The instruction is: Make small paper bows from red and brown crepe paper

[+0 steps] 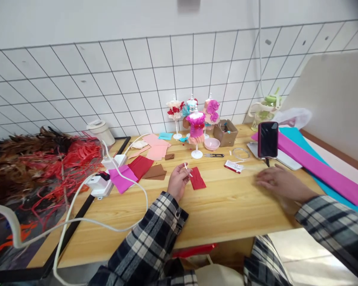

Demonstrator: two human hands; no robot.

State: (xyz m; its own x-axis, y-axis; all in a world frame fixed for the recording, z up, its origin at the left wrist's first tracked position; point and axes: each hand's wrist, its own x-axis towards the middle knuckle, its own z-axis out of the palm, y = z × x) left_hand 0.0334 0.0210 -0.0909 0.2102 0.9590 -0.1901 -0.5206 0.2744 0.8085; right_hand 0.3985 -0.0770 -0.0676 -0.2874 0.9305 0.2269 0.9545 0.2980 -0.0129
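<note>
In the head view, the left hand (179,180) has its grip pinching a thin white strip (187,168), just beside a small red paper piece (197,178) on the middle of the wooden tabletop (226,206). The right hand (279,182) is blurred and lies spread and empty on the near side of an upright black phone (267,139). I judge a careless touch could tip the phone, and the loose red piece could slide. Counted: one strip, one red piece, one phone, four small dressed mannequins (196,125) at the far side.

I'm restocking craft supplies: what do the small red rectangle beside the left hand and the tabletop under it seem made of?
The small red rectangle looks like matte paper or thin felt: flat, dull, no shine; which one is unclear. The pale tabletop looks like finished wood: plank seams, grain streaks, a faint sheen.
</note>
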